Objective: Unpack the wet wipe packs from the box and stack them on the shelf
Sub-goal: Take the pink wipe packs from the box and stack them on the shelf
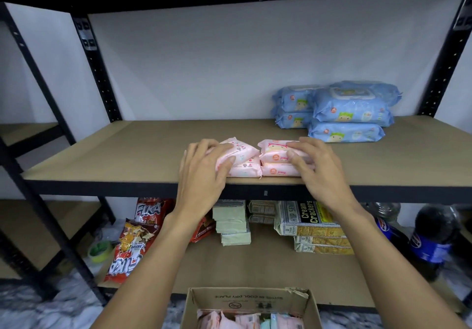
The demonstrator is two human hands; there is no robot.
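Two small stacks of pink wet wipe packs sit side by side at the front edge of the brown shelf board (pixel 127 150). My left hand (pixel 204 168) lies on the top pack of the left pink stack (pixel 238 155), fingers wrapped over it. My right hand (pixel 314 165) grips the top pack of the right pink stack (pixel 274 151). Each stack is two packs high. Several blue wet wipe packs (pixel 350 110) are stacked at the shelf's back right. Below me stands the open cardboard box (pixel 249 300) with more pink packs inside.
Black metal uprights (pixel 97 68) frame the shelf. The lower shelf holds snack bags (pixel 132 239), pale green packets (pixel 233 226), cream cracker packs (pixel 311 226) and dark soda bottles (pixel 431 236). A green tape roll (pixel 100 250) lies at the lower left.
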